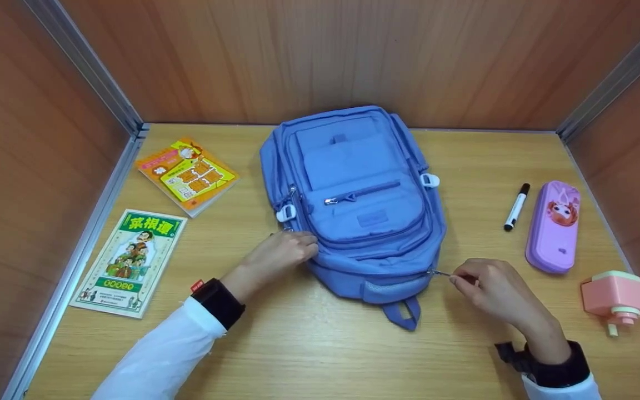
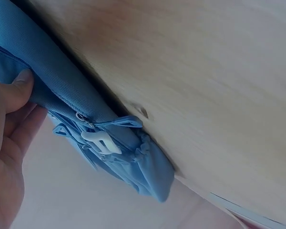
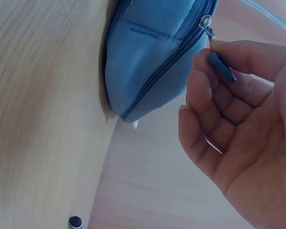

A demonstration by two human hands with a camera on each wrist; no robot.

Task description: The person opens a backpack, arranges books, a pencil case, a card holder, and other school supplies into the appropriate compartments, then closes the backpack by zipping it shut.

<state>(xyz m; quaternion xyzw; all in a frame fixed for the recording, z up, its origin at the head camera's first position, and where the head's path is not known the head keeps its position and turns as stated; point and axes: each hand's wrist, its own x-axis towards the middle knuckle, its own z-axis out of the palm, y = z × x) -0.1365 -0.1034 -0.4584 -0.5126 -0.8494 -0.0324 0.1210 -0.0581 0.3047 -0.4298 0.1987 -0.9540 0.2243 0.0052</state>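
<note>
A blue backpack [image 1: 361, 158] lies on its back on the table, its top loop [image 1: 409, 321] pointing to the near side. At the bag's lower left edge my left hand [image 1: 281, 251] grips the fabric; in the left wrist view its thumb presses near a seam. My right hand [image 1: 498, 291] is off the bag's near right corner. Between thumb and forefinger it pinches the zipper pull [image 3: 222, 67], which is stretched out from the metal slider [image 3: 205, 21]. A white buckle [image 1: 286, 213] sits just beyond my left hand.
On the left lie an orange booklet [image 1: 192, 175] and a green-and-white book [image 1: 131, 261]. To the right are a black-and-white marker [image 1: 517, 207], a purple pencil case [image 1: 554, 233] and a pink pencil sharpener [image 1: 611, 294]. Wooden panels [image 1: 320, 61] enclose the table's back and sides.
</note>
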